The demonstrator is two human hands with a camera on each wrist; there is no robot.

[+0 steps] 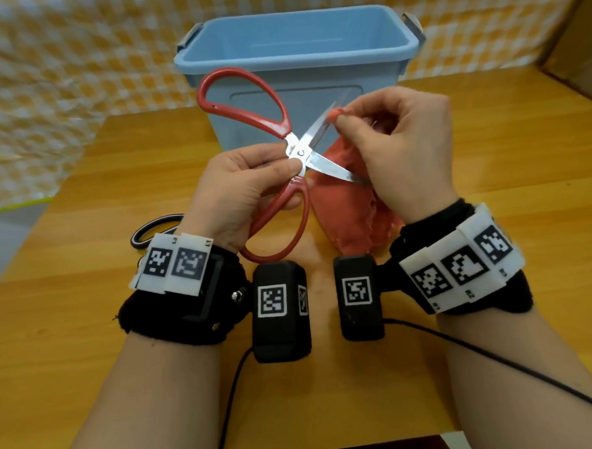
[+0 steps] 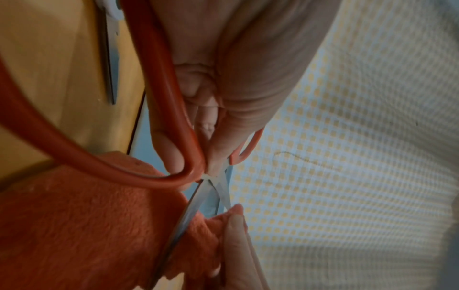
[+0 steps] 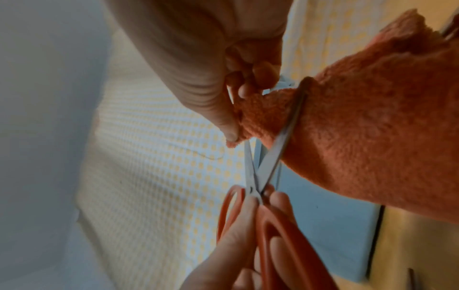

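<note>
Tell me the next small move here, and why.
Probably slide the right hand's pinch of cloth down the upper blade toward the left hand. That hand holds the scissors where the blades cross, spread open. The cloth covers only that blade's tip, so this looks like wiping, with most of the blade bare.

Scissors (image 1: pixel 301 153): glossy red plastic handles, shiny smooth metal blades. Cloth (image 1: pixel 349 218): fuzzy red fabric. Desk (image 1: pixel 525 184): smooth wood. Bin (image 1: pixel 296 63): matt blue plastic.
</note>
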